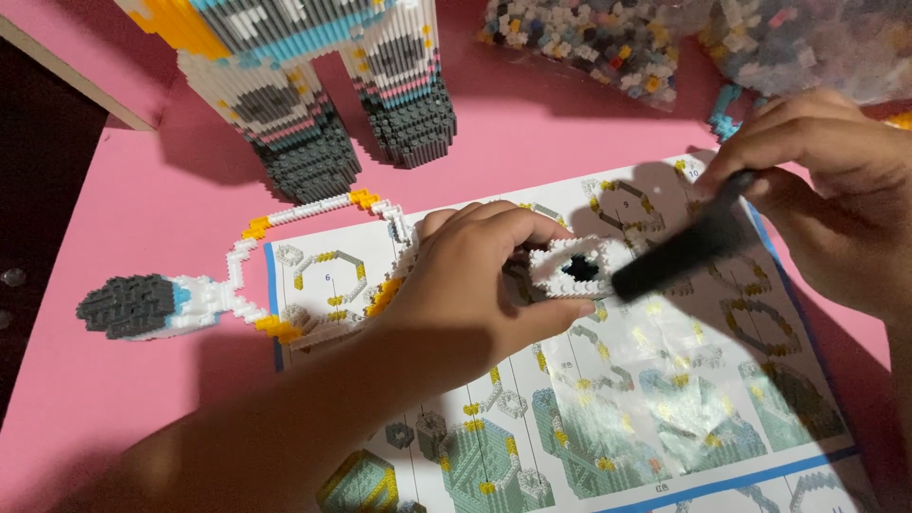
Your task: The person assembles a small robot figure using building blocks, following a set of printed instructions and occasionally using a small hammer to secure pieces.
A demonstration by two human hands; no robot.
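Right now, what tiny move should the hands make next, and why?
Probably press the black tool down gently on the white brick ring. The right hand already has its tip at the ring's edge, and the left hand pinches the ring steady.

Open pink table (123, 399) lies at lower left and in a band across the upper middle — room to pass; the brick figure's legs (351, 114) block the upper left; bags of loose bricks (665, 43) crowd the upper right; the white brick arm (237, 275) fences the instruction sheet's (665, 408) left edge.
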